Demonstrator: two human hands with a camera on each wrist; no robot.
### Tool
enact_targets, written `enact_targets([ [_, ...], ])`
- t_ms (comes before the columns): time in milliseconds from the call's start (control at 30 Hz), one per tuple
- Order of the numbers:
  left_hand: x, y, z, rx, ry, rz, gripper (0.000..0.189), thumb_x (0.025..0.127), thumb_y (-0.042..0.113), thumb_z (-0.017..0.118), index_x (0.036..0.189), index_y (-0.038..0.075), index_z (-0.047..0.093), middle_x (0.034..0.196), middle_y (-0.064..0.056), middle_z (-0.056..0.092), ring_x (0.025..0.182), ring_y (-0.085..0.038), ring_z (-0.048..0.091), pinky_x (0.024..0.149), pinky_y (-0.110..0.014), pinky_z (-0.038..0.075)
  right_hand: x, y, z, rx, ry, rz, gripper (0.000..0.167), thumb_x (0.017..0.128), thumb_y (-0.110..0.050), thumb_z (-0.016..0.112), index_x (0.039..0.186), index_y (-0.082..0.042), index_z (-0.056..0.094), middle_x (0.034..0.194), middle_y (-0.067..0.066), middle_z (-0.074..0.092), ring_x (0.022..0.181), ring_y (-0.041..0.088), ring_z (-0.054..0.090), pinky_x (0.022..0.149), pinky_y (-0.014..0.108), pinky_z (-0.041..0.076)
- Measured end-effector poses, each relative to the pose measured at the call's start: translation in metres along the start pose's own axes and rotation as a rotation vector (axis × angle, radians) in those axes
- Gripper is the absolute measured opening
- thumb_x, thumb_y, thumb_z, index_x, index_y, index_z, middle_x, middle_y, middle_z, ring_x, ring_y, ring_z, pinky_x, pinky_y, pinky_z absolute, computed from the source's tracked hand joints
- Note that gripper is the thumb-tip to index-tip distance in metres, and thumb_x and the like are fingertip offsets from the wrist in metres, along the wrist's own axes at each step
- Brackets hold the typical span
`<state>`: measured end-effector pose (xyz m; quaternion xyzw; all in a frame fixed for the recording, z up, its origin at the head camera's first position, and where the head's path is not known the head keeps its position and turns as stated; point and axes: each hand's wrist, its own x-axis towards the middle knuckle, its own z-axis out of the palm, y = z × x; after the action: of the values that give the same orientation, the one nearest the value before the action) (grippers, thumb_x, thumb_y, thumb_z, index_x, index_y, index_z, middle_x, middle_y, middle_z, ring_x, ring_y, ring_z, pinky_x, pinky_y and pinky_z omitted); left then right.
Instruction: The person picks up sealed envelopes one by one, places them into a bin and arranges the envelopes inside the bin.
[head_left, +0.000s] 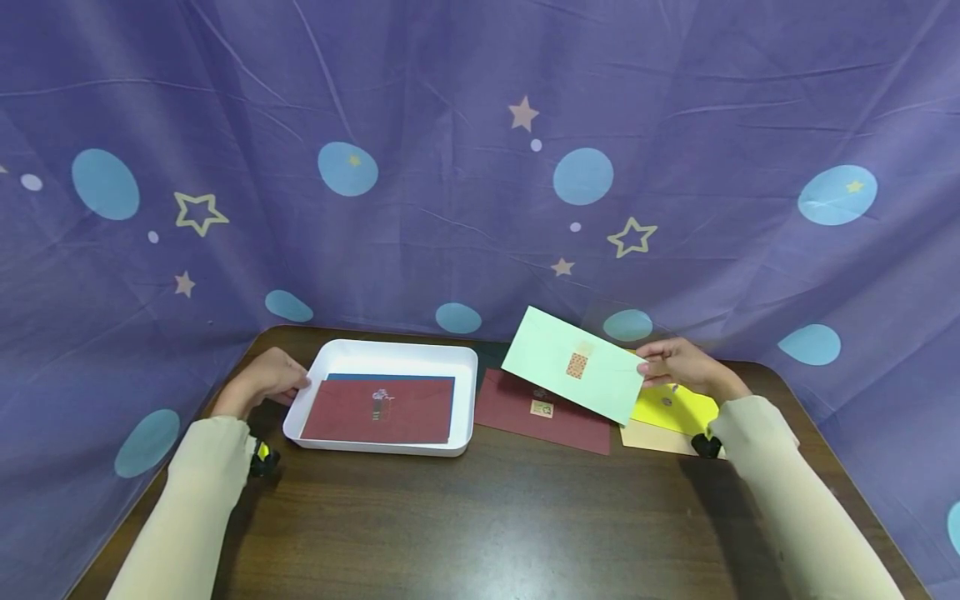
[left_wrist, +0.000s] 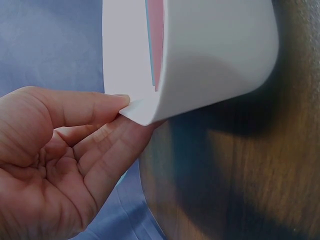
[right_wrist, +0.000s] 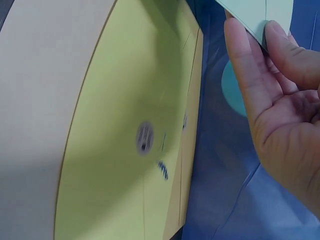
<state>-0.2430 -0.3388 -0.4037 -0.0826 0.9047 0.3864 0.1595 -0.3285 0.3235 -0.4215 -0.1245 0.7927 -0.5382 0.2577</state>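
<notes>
From my remote station I log: one brown table (head_left: 480, 533); two pale sleeves (head_left: 183, 492) extended forward, flanking one white tray (head_left: 401, 356); inside it, one maroon envelope (head_left: 420, 408) atop one blue envelope (head_left: 360, 377); right of the tray, one second maroon envelope (head_left: 577, 435), one mint envelope (head_left: 555, 346) tilted above; left hand (head_left: 266, 379) pinching the tray's left rim; right hand (head_left: 686, 367) pinching the mint envelope's right end.
</notes>
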Motion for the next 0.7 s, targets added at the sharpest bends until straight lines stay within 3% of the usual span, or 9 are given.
enact_targets([
  [367, 0.001, -0.001, 0.000, 0.006, 0.003, -0.003, 0.036, 0.091, 0.000, 0.060, 0.118, -0.025, 0.060, 0.097, -0.024, 0.071, 0.077, -0.019, 0.069, 0.074, -0.040, 0.065, 0.010, -0.019, 0.022, 0.020, -0.049, -0.044, 0.034, 0.101, -0.004, 0.059, 0.130, 0.013, 0.056, 0.100, -0.006, 0.076, 0.091, 0.013, 0.073, 0.091, 0.039, 0.062],
  [700, 0.004, -0.004, 0.000, 0.007, 0.002, -0.002, 0.036, 0.091, 0.000, 0.060, 0.117, -0.025, 0.060, 0.097, -0.024, 0.071, 0.076, -0.019, 0.069, 0.073, -0.040, 0.065, 0.017, -0.041, 0.048, 0.064, -0.154, -0.048, 0.017, 0.103, -0.004, 0.057, 0.118, 0.001, 0.061, 0.094, -0.004, 0.073, 0.081, 0.013, 0.070, 0.088, 0.038, 0.063],
])
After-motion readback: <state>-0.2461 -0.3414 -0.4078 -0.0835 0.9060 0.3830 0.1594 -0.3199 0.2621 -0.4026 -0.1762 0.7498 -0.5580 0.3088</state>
